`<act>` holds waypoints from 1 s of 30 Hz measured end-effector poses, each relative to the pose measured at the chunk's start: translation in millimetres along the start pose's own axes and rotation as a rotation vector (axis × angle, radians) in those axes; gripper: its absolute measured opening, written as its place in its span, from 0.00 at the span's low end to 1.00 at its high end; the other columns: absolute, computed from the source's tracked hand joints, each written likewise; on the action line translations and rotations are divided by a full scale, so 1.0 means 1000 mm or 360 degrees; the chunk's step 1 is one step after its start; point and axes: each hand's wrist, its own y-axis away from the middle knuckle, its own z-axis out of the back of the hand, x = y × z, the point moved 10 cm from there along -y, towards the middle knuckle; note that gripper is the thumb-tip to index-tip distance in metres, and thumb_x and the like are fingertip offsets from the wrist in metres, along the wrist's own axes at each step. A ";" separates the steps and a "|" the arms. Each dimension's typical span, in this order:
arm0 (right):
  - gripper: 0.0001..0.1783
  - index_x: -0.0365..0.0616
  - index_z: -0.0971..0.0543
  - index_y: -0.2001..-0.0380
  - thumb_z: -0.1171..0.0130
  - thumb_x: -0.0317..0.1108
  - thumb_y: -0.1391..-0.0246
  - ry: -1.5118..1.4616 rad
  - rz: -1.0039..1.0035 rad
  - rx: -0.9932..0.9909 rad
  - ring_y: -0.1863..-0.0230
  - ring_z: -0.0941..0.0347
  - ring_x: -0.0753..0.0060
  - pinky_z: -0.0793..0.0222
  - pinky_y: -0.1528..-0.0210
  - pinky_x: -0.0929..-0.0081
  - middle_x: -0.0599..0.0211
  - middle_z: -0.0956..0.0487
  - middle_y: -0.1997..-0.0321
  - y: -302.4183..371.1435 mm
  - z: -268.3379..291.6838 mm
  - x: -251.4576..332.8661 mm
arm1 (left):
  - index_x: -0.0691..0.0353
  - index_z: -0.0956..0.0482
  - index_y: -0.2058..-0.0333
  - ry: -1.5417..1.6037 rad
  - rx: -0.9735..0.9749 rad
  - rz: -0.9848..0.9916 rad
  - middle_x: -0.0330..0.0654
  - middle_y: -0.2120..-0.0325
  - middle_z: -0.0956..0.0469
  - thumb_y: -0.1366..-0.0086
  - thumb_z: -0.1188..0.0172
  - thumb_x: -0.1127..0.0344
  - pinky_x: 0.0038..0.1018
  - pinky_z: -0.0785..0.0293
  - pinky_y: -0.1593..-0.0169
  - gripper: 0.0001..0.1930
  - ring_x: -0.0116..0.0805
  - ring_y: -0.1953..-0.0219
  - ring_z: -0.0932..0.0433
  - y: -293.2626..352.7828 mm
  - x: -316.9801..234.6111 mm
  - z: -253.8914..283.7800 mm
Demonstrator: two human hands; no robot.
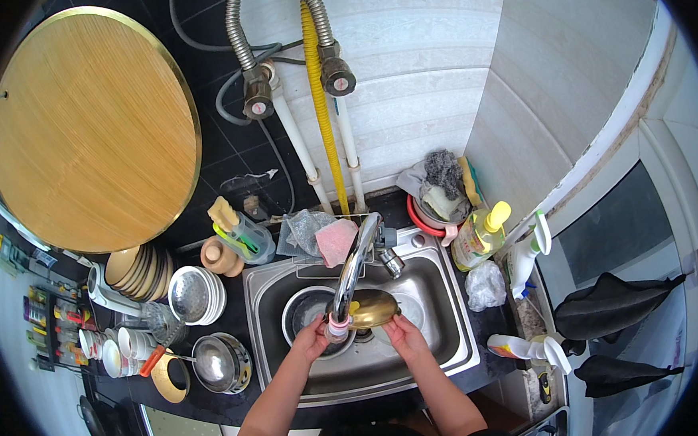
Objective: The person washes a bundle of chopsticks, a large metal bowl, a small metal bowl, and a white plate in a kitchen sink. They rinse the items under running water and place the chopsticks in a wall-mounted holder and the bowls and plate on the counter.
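Observation:
A gold-coloured oval metal dish [376, 308] is held tilted over the sink [428, 367], just behind the spout of the chrome faucet [355, 260]. My right hand [407, 338] grips its right end. At the other end, my left hand [310, 340] has its fingers closed at the rim, partly hidden by the faucet's pinkish nozzle [337, 327]. A small yellow patch shows on the dish beside the spout. Beneath the left hand, a round basin with a pale rim [289, 320] stands in the sink.
Left of the sink are stacked white plates [197, 295], a pot with a ladle [216, 363] and several bowls [118, 358]. Behind it lie a pink cloth [335, 241] and a utensil holder [250, 240]. A yellow-capped detergent bottle [477, 238] and spray bottles [525, 259] stand right.

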 end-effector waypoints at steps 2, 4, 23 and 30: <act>0.09 0.33 0.32 0.62 0.55 0.22 0.49 -0.0025 0.0029 -0.0061 0.51 0.34 0.62 0.39 0.46 0.65 0.56 0.30 0.56 0.006 0.005 0.012 | 0.65 0.31 0.64 -0.0079 0.0086 -0.0006 0.44 0.73 0.27 0.38 0.56 0.64 0.32 0.27 0.60 0.11 0.36 0.68 0.25 0.008 0.003 -0.033; 0.09 0.34 0.31 0.63 0.55 0.22 0.49 0.0011 0.0017 -0.0067 0.52 0.33 0.62 0.36 0.48 0.64 0.57 0.28 0.58 0.012 0.013 0.022 | 0.65 0.32 0.60 -0.0206 0.0153 -0.0025 0.45 0.68 0.26 0.38 0.56 0.64 0.34 0.27 0.60 0.12 0.37 0.66 0.25 0.012 0.006 -0.056; 0.20 0.38 0.33 0.59 0.58 0.18 0.60 0.0533 -0.0216 -0.0014 0.58 0.31 0.69 0.36 0.52 0.71 0.62 0.28 0.59 0.027 0.016 -0.035 | 0.57 0.37 0.50 -0.0612 -0.0017 0.0011 0.40 0.60 0.28 0.37 0.57 0.66 0.35 0.29 0.60 0.16 0.36 0.64 0.27 0.034 0.019 0.078; 0.18 0.39 0.31 0.60 0.57 0.21 0.58 0.1310 -0.0032 -0.0025 0.64 0.29 0.70 0.34 0.59 0.74 0.66 0.26 0.65 0.003 0.001 -0.045 | 0.57 0.36 0.50 -0.1345 -0.0469 -0.0062 0.36 0.58 0.29 0.41 0.49 0.57 0.31 0.34 0.59 0.22 0.30 0.61 0.29 0.049 0.007 0.083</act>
